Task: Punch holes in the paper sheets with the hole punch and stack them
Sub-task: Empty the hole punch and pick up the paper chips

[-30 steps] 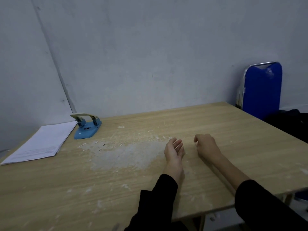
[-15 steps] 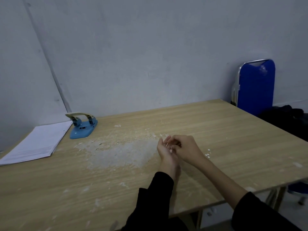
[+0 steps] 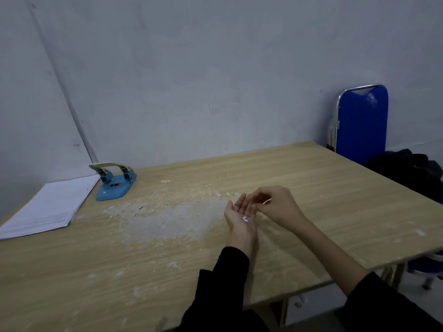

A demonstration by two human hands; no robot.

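Note:
A blue hole punch [image 3: 115, 185] with a pale lever stands at the table's far left. Touching its left side lies a stack of white paper sheets [image 3: 48, 207]. My left hand [image 3: 239, 216] rests on the table near the middle, palm up and cupped, with small white paper bits [image 3: 245, 219] lying in it. My right hand [image 3: 275, 204] hovers just right of the left fingers, its fingertips pinched together over them. Whether anything sits in that pinch is hidden. Both hands are far from the punch and the sheets.
The wooden table [image 3: 335, 188] carries a scraped whitish patch [image 3: 167, 219] with flecks around it. A folded blue chair [image 3: 362, 123] leans on the wall at the right. A black bag [image 3: 407, 168] lies beside it. The table's right and near edges are close.
My right hand moved left from its own spot on the table to my left hand, which turned palm up; paper bits now lie in the left palm.

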